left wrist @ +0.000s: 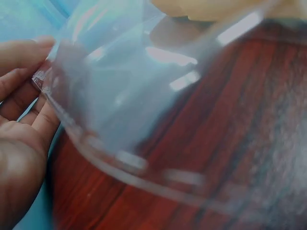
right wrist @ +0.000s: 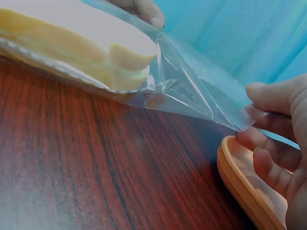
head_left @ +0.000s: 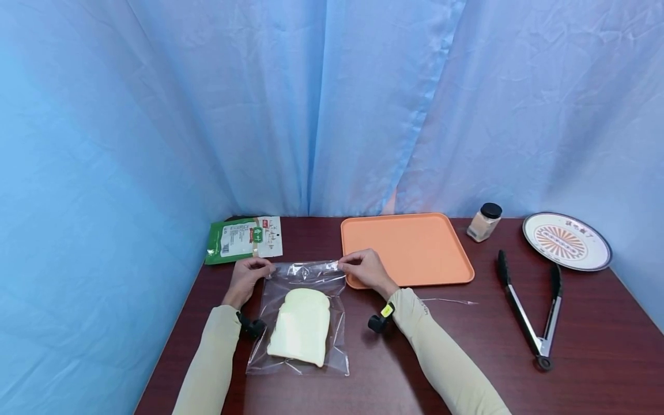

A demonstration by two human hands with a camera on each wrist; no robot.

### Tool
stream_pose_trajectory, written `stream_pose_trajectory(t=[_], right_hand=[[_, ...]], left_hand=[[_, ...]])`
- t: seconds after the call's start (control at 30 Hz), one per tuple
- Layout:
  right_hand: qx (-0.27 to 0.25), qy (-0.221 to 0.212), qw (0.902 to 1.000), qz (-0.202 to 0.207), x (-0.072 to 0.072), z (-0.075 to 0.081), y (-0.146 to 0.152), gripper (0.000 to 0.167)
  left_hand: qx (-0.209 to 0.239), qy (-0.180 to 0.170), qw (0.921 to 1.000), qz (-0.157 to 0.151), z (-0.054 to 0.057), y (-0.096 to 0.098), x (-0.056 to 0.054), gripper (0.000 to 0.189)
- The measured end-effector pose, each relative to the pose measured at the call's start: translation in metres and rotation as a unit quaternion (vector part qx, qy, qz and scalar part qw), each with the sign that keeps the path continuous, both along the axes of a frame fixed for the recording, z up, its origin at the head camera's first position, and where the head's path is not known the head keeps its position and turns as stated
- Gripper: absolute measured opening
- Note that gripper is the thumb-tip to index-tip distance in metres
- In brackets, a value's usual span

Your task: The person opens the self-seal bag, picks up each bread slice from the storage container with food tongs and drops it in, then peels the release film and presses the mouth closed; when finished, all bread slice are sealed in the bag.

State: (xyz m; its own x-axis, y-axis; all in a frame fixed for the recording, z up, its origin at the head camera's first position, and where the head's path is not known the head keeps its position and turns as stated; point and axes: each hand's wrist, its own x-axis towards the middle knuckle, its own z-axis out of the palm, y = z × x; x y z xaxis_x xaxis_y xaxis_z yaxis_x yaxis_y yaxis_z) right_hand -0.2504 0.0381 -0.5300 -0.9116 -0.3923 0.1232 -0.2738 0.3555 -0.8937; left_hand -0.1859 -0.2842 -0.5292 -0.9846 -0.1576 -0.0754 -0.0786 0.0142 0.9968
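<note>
A clear plastic bag [head_left: 338, 323] lies on the dark red table with a thick slice of bread [head_left: 301, 325] inside it. My left hand [head_left: 248, 279] pinches the bag's far left corner between thumb and fingers. At the far right corner my right hand [head_left: 369, 270] pinches the film, close over the orange tray's near left corner. The bag's top edge stretches between both hands. In the right wrist view the bread [right wrist: 120, 52] looks layered, and the film [right wrist: 192, 91] is raised off the table toward the fingers. The left wrist view shows the bag's side edge [left wrist: 120, 172] curving away from the left hand [left wrist: 29, 105].
An orange tray [head_left: 410, 248] sits behind the right hand. Left of it is a green and white food pouch [head_left: 244, 239]. To the right stand a black-lidded jar [head_left: 485, 222], a patterned plate [head_left: 567, 242] and open tongs [head_left: 534, 323]. A thin twist tie [head_left: 448, 300] lies by the right sleeve.
</note>
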Motion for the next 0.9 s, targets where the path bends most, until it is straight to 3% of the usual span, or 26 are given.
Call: stream_pose_trajectory(t=[0.23, 0.53, 0.7, 0.9], right_hand=[[0.012, 0.006, 0.9998, -0.013, 0.0006, 0.0024, -0.0015, 0.008], [-0.013, 0.004, 0.9999, -0.003, 0.0015, 0.0036, -0.0004, 0.006], [-0.029, -0.011, 0.9995, -0.003, 0.0019, 0.0057, -0.0002, 0.015], [-0.039, -0.042, 0.9983, -0.011, 0.0024, 0.0062, 0.0012, 0.029]], left_hand=[[0.020, 0.015, 0.9997, -0.002, -0.0042, -0.0015, 0.0012, 0.009], [0.034, 0.025, 0.9991, 0.000, -0.0049, -0.0029, 0.0031, 0.041], [0.042, 0.021, 0.9989, -0.006, -0.0050, -0.0030, 0.0027, 0.049], [0.045, 0.006, 0.9989, 0.014, -0.0021, 0.0001, 0.0022, 0.049]])
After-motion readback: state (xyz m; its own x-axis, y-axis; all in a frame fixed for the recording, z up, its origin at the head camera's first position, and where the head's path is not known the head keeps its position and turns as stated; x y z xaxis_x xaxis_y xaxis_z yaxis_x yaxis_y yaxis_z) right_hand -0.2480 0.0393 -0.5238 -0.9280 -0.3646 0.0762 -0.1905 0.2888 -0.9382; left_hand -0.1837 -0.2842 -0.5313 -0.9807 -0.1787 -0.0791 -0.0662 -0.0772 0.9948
